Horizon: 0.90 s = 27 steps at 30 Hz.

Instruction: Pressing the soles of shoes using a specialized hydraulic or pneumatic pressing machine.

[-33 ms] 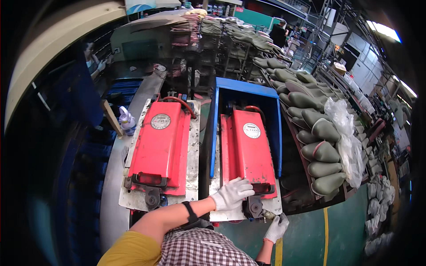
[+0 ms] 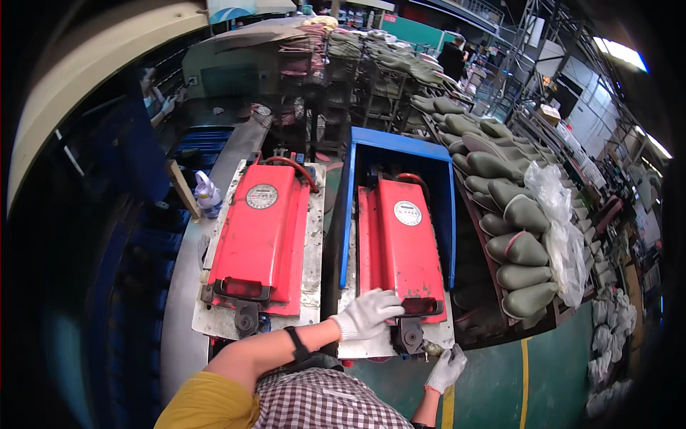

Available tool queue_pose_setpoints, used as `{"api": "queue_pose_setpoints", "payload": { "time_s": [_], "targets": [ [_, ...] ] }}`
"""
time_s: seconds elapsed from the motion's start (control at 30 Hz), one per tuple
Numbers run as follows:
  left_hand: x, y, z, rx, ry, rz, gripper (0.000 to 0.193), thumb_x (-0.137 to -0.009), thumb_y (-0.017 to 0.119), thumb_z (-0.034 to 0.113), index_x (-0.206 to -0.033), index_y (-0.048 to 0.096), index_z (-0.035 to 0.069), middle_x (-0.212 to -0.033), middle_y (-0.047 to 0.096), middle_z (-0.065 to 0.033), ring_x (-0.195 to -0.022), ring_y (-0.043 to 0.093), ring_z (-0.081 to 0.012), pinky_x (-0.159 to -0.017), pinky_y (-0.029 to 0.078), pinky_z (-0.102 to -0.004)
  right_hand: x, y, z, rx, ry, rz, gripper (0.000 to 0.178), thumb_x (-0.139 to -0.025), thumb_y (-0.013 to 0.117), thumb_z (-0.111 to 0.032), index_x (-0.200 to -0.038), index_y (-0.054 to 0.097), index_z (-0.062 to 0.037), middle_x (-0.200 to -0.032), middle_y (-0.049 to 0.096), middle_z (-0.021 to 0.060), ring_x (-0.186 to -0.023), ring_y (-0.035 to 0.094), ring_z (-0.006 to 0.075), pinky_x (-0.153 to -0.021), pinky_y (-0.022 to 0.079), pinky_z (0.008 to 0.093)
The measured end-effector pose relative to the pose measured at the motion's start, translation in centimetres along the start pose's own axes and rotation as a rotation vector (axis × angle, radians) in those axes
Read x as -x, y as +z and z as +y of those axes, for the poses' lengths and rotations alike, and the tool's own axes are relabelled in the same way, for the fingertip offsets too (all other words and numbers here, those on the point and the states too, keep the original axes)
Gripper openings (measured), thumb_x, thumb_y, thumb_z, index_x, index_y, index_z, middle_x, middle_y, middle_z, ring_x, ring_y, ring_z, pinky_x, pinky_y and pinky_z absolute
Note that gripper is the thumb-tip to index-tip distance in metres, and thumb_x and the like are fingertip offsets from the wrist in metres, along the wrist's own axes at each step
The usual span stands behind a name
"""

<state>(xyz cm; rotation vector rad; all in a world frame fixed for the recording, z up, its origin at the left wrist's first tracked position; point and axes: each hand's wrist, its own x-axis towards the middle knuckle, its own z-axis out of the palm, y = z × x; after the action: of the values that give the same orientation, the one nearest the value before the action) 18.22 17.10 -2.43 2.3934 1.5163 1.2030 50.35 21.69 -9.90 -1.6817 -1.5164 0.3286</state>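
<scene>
My left hand [image 2: 369, 314], in a white knit glove, lies with fingers stretched flat at the front edge of the right-hand red machine cover [image 2: 406, 247]. Its fingertips reach toward the black-framed front handle [image 2: 423, 307]. Below that handle a dark metal latch block [image 2: 410, 336] sticks out, with a short worn lever grip [image 2: 432, 348] at its right. My gloved right hand [image 2: 446, 368] closes its fingers at the outer end of this grip. To the left stands a matching red machine cover [image 2: 259, 229] on a pale metal plate.
A blue metal hood [image 2: 400, 139] frames the right machine. Rows of olive-green boot-shaped pieces [image 2: 525, 243] fill a rack on the right, with clear plastic [image 2: 564, 243] over some. A white bottle [image 2: 207, 194] stands on the left bench. Other people [image 2: 451, 58] are farther back.
The view has shifted slightly. My left hand stays flat by the front handle, and my right hand stays at the lever grip.
</scene>
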Motion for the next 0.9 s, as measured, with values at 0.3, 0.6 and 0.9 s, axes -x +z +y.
{"api": "queue_pose_setpoints", "payload": {
  "time_s": [0.3,0.6,0.9],
  "targets": [
    [15.9,-18.3,0.6,-0.57,-0.661,0.346,0.017,-0.081,0.072,0.017,-0.096,0.072,0.009,-0.091,0.07,-0.0126,-0.089,0.067,-0.0333,-0.082,0.051,-0.0462,-0.7,5.8,-2.6,0.297,-0.316,-0.02,0.012,-0.087,0.069,-0.015,-0.094,0.075,-0.0069,-0.093,0.073,0.0139,-0.088,0.068,0.0361,-0.081,0.052,0.0481],
    [17.1,-19.2,-2.1,-0.58,-0.988,-0.543,0.043,-0.084,0.066,0.052,-0.092,0.078,0.012,-0.088,0.076,-0.0155,-0.084,0.075,-0.0355,-0.077,0.059,-0.0466,-1.9,6.3,-1.9,0.411,-0.297,-0.19,0.023,-0.089,0.062,-0.026,-0.092,0.077,-0.0088,-0.089,0.075,0.0167,-0.083,0.072,0.0374,-0.078,0.056,0.0487],
    [15.6,-20.8,-2.2,-0.296,-1.063,-0.702,0.051,-0.085,0.062,0.05,-0.107,0.078,0.007,-0.107,0.076,-0.0197,-0.103,0.074,-0.0365,-0.092,0.057,-0.0469,-1.9,6.9,-4.2,0.546,-0.187,-0.149,0.033,-0.089,0.055,-0.033,-0.103,0.078,-0.0142,-0.091,0.075,0.0198,-0.087,0.072,0.0412,-0.082,0.056,0.0518]
  ]
}}
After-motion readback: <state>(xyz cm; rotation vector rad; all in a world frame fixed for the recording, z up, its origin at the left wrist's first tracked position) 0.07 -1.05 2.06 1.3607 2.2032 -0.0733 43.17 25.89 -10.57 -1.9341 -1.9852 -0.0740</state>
